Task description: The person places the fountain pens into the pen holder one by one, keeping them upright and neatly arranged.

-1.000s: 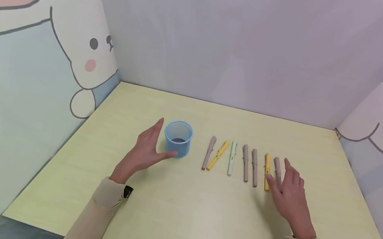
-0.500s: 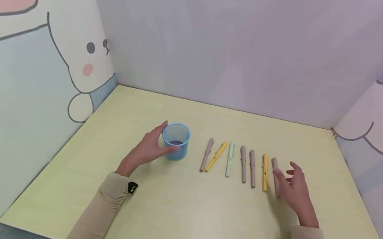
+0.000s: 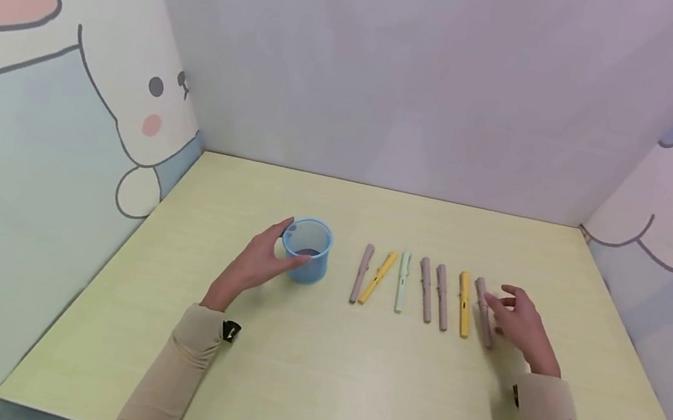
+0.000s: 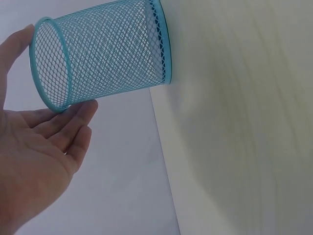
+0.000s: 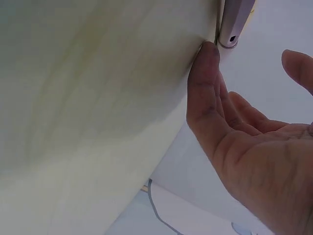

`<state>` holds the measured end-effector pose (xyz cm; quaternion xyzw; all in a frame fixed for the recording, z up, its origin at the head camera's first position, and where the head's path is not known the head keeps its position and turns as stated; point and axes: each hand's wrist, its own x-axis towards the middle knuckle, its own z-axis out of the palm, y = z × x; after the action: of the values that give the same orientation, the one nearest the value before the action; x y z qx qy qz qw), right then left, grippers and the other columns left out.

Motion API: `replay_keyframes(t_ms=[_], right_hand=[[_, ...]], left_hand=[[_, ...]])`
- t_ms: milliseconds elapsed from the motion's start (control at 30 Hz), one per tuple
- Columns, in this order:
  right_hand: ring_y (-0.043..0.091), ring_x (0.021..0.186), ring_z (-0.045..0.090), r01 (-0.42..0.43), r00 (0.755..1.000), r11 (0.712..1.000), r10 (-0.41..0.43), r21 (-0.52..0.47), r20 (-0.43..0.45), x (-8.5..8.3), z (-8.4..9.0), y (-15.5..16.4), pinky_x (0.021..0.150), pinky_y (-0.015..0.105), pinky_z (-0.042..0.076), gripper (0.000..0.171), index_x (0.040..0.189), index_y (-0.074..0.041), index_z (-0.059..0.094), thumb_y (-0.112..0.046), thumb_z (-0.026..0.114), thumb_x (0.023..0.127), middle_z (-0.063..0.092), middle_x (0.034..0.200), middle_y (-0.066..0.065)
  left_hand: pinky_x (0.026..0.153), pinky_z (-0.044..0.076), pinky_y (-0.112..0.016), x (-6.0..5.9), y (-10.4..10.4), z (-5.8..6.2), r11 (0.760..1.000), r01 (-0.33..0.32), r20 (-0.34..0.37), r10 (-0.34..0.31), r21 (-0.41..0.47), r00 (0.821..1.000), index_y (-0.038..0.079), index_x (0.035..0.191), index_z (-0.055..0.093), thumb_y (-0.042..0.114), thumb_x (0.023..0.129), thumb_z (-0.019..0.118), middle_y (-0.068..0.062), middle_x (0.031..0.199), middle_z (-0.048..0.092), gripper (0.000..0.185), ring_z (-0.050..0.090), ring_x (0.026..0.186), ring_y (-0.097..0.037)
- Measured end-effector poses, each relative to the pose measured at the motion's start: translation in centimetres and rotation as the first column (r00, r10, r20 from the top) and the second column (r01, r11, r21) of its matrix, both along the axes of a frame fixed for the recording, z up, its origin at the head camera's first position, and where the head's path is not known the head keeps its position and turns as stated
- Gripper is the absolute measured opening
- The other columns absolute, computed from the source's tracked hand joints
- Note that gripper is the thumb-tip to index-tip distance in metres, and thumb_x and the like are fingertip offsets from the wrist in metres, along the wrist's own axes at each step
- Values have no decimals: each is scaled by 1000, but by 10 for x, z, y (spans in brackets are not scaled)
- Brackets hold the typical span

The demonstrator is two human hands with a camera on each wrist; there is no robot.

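A blue mesh pen holder stands upright on the table, left of a row of pens. My left hand holds it near the rim, thumb on one side and fingers on the other, as the left wrist view confirms on the mesh cup. At the row's right end lies a mauve pen. Beside it is my right hand, with fingers bent and fingertips low by the table. In the right wrist view, a fingertip is close to the pen's end, while the thumb stands apart from it.
Left of that mauve pen lie a yellow pen, two mauve pens, a pale green pen, another yellow pen and another mauve pen. Walls with cartoon drawings border the pale yellow table.
My left hand has closed in on the pen holder and now holds its rim. My right hand has moved down beside the rightmost mauve pen, its fingers bending more.
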<state>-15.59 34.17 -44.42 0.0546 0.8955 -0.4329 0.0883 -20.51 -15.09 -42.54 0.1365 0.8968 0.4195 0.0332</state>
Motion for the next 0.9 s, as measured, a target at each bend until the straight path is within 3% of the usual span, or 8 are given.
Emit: replay_keyframes(t_ms=[167,533,900], right_hand=[[48,118,55,-17,1000,1000,17,-23,22,-10,-1,2,77,34,61,74,153,17,23,-37,49,110,38,141,43],[38,106,59,-34,998,999,36,-41,59,-25,-3,4,73,38,62,66,151,17,28,-27,53,108,47,132,40],[32,92,66,-7,991,999,3,32,133,-37,-4,1,68,37,62,67,147,17,30,-25,60,104,46,129,41]], left_hand=[[118,29,-59,0,-1,-1,1000,-4,5,4,-7,1000,1,162,27,49,94,74,-21,162,36,96,32,149,-39],[118,29,-60,2,1,2,1000,-5,28,5,21,1000,2,162,27,46,93,76,-21,162,36,95,32,150,-39],[118,29,-59,1,0,0,999,-8,36,7,34,999,1,162,28,47,92,77,-21,161,38,96,33,149,-39]])
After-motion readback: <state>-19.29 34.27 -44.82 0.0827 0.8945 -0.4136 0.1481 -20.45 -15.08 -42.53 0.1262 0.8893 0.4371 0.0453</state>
